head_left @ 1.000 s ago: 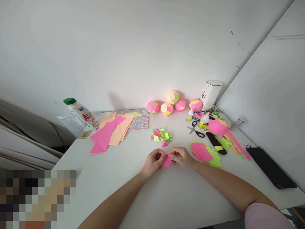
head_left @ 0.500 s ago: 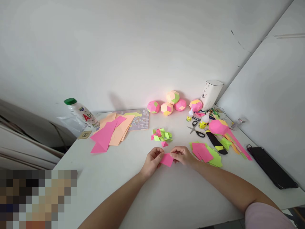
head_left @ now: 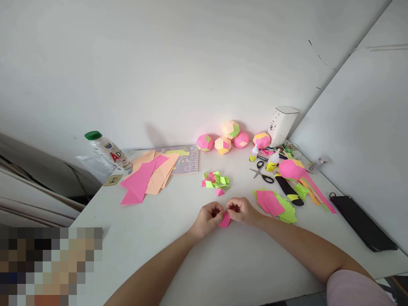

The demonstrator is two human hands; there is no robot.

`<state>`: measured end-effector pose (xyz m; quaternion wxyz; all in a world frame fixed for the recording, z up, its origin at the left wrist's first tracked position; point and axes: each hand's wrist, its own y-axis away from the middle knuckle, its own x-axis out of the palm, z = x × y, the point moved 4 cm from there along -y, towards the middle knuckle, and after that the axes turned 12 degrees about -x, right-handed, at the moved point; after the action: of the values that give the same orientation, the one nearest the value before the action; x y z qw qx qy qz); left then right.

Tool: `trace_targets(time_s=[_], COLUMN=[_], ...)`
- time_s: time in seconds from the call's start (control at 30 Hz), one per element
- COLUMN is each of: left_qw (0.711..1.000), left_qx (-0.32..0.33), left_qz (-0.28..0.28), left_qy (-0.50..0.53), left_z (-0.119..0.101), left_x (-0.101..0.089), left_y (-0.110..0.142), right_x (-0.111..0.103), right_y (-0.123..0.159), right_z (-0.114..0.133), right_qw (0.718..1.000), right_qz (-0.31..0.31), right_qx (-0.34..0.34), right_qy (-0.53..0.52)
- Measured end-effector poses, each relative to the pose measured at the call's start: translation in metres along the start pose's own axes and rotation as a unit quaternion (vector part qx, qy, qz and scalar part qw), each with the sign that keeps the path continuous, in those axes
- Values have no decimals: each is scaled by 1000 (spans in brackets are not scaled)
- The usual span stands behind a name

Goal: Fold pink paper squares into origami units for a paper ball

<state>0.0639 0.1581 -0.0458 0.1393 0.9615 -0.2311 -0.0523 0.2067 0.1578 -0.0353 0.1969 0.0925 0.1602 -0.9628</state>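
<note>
A small pink piece of paper (head_left: 225, 220) is pinched between both hands just above the table. My left hand (head_left: 208, 219) grips it at the left side, thumb and fingers closed. My right hand (head_left: 244, 211) pinches it from the right, fingertips close to the left thumb. Most of the paper is covered by the fingers, so its folds are hard to make out. Just beyond the hands lies a pile of folded green and pink paper pieces (head_left: 217, 180), with one pink folded piece (head_left: 219, 192) at its near edge. Flat pink paper squares (head_left: 270, 203) over green ones (head_left: 287, 209) rest right of my right hand.
Several faceted paper balls (head_left: 223, 145) sit by the wall. Scissors (head_left: 261, 172), glue bottles (head_left: 272, 161), a box cutter (head_left: 289, 190) and a black phone (head_left: 363, 222) lie at right. Pink paper sheets (head_left: 143, 180), a notebook (head_left: 191, 159) and a white bottle (head_left: 110, 151) are at left.
Both hands have drawn closer together on the pink paper, and the fingers now cover more of it. Less of the paper shows, and it sits slightly nearer to me.
</note>
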Motion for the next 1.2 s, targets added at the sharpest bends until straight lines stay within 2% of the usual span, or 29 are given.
trace_targets(time_s=[0.17, 0.33, 0.43, 0.63, 0.77, 1.07, 1.2], left_qw=[998, 996, 995, 998, 999, 996, 991], left_qx=[-14, -11, -13, -12, -5, -29, -22], left_qz=[-1, -19, -22, -7, 8, -17, -3], left_qy=[54, 85, 94, 69, 41, 87, 132], left_z=[-4, -5, -3, -3, -3, -2, -4], left_x=[-3, -7, -7, -5, -2, -7, -6], left_y=[1, 1, 0, 1, 2, 2, 3], right_x=[-4, -10, -8, 2, 3, -12, -12], right_y=[1, -2, -3, 0, 2, -3, -5], right_z=[-5, -2, 0, -4, -5, -5, -3], right_qw=[992, 980, 981, 994, 992, 986, 987], right_qz=[-13, -49, -42, 26, 41, -79, -78], right_qx=[46, 44, 38, 32, 40, 39, 37], right_qy=[-115, -187, -187, -103, -111, -140, -134])
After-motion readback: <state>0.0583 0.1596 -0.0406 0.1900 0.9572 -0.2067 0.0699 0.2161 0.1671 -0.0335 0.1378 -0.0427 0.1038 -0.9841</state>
